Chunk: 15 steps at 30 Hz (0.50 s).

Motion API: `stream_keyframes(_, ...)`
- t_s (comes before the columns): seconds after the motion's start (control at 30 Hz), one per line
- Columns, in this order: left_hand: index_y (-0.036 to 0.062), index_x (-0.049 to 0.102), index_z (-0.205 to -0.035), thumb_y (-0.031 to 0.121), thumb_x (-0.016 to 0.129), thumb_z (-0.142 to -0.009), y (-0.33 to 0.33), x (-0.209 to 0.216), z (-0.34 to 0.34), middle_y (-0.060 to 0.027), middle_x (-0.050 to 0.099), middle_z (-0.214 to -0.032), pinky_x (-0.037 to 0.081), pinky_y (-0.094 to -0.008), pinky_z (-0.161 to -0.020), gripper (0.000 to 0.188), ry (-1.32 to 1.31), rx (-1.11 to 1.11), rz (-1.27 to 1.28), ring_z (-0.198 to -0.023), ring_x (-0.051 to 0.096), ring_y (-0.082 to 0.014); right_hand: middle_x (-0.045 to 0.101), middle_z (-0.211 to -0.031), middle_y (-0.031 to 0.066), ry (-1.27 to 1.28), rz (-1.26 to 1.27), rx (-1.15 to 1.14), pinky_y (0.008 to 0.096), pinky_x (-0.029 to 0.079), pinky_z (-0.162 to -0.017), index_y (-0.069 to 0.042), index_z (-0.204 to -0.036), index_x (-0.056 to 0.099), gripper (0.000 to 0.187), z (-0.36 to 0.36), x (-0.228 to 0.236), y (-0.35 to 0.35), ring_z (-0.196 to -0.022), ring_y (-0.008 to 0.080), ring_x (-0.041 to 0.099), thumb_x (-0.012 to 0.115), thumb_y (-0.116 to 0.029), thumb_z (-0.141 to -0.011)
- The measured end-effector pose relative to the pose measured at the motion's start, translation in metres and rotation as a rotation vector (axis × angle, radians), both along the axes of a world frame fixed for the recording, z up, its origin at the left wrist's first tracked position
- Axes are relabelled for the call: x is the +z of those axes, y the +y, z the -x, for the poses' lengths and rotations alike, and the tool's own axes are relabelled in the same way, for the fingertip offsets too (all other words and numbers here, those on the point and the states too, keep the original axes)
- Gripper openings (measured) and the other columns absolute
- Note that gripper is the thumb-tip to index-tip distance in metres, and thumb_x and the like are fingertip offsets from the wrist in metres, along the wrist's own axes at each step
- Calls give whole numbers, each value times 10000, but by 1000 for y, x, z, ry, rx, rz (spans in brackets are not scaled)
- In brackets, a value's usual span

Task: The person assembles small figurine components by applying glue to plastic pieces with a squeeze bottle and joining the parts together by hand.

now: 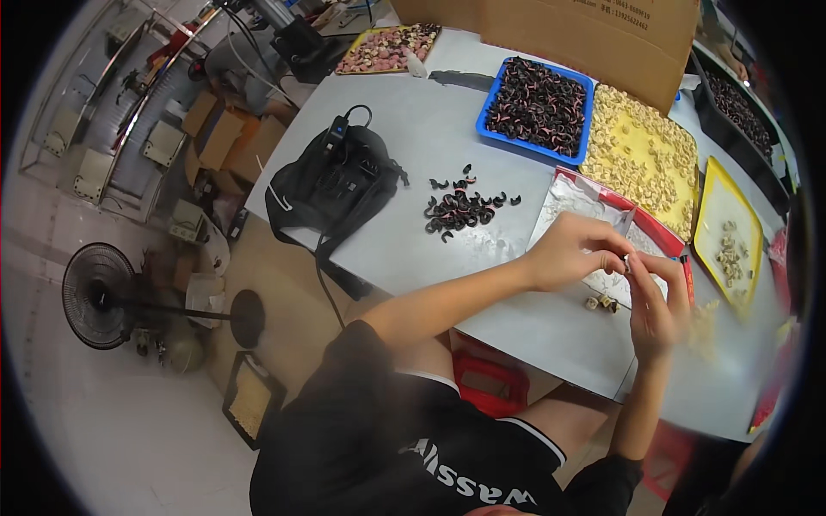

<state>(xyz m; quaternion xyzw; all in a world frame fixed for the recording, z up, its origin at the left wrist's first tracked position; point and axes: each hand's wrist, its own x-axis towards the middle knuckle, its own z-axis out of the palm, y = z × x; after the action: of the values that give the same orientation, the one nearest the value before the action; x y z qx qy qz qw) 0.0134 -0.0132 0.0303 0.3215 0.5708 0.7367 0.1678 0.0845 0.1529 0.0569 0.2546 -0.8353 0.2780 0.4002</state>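
My left hand (572, 251) and my right hand (658, 301) meet over the near edge of a shallow white-lined box (564, 199). Their fingertips pinch together on a small, pale-and-dark piece (627, 261), mostly hidden by the fingers. Just below the hands, a few small cream-and-dark pieces (602, 303) lie on the table. Left of the box is a loose pile of small curved black-and-pink pieces (465, 209). Behind it, a blue tray (527, 148) is heaped with the same curved pieces. A yellow tray (645, 159) next to it carries many cream-coloured pieces.
Another yellow tray (716, 193) with a few pieces lies at the right, before a black bin (707, 103). A black bag with a cable (340, 176) sits on the grey table's left. A cardboard box (594, 43) stands behind; a fan (99, 295) stands on the floor.
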Motion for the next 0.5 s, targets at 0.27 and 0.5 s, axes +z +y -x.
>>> stream_keyframes(0.27,-9,704,-987,-47,624,-841,3,-2,0,-72,701,-886,525,-237,-710,171,-32,118,26,-782,634,-91,644,-848,143,145,15,-69,322,524,-623,41,-912,702,302,-1,-6,-6,-725,265,637,724,121,-621)
stream_keyframes(0.5,-51,657,-1064,-69,584,-878,0,4,-1,-108,675,-1011,536,-258,-802,200,-19,56,-83,-932,636,-147,654,-869,121,222,114,-162,268,538,-623,-6,-962,715,342,-1,-9,3,-764,198,660,751,96,-637)
